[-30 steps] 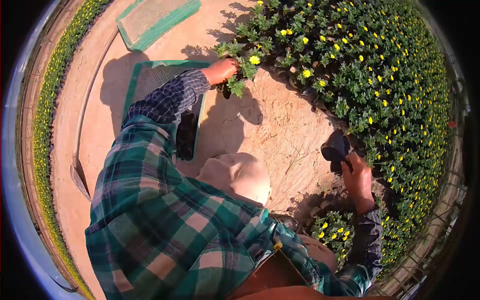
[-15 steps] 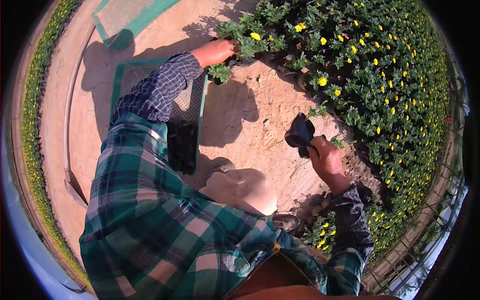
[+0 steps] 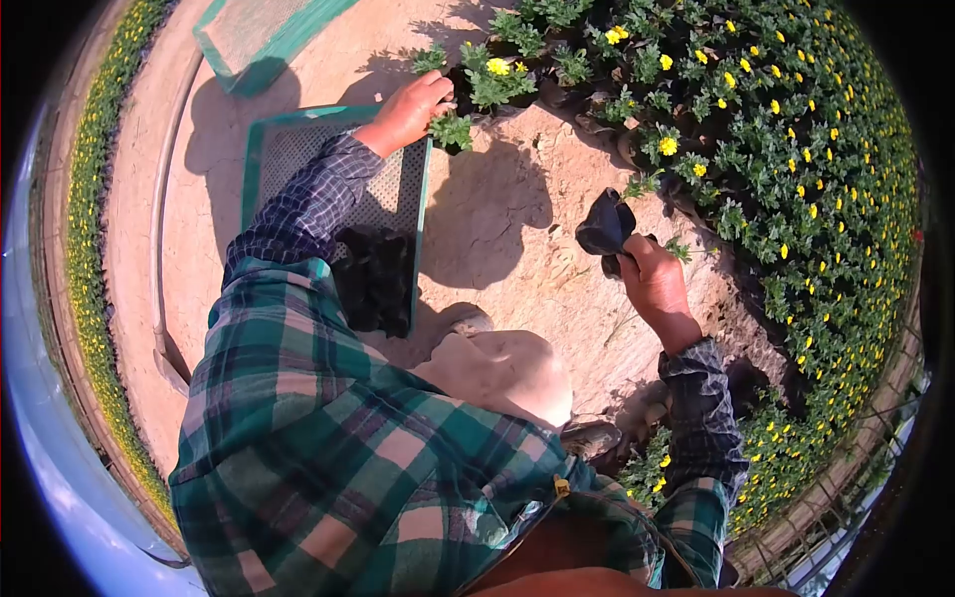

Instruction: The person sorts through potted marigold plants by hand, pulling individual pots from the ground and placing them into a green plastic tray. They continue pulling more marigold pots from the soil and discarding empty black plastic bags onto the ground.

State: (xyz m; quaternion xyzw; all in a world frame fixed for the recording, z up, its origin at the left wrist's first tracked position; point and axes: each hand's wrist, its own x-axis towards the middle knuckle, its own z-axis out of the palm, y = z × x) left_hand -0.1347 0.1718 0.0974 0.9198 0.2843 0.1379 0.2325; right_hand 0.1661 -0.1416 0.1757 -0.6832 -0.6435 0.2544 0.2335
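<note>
My right hand (image 3: 659, 291) grips black plastic nursery bags (image 3: 603, 227), held tilted over the bare soil with leafy sprigs beside them. My left hand (image 3: 410, 109) reaches past the far end of a green-edged perforated tray (image 3: 383, 194), its fingers curled together; what they hold, if anything, is hidden. Just below those fingertips shows a small leafy plant (image 3: 453, 132), and a yellow-flowered marigold (image 3: 497, 85) stands just to their right. Several black nursery bags (image 3: 376, 284) sit in the tray's near end, partly covered by my left sleeve.
Dense rows of yellow-flowered marigolds (image 3: 766, 169) fill the right side. A second green-edged tray (image 3: 244, 60) lies at the top left. Along the left runs a long-handled tool (image 3: 159, 219) on the ground. A pale cloth-like thing (image 3: 502, 373) lies close to my body.
My left hand has drawn back a little to the left from the flowering plants. My right hand still grips the black bags, and the whole view has shifted slightly.
</note>
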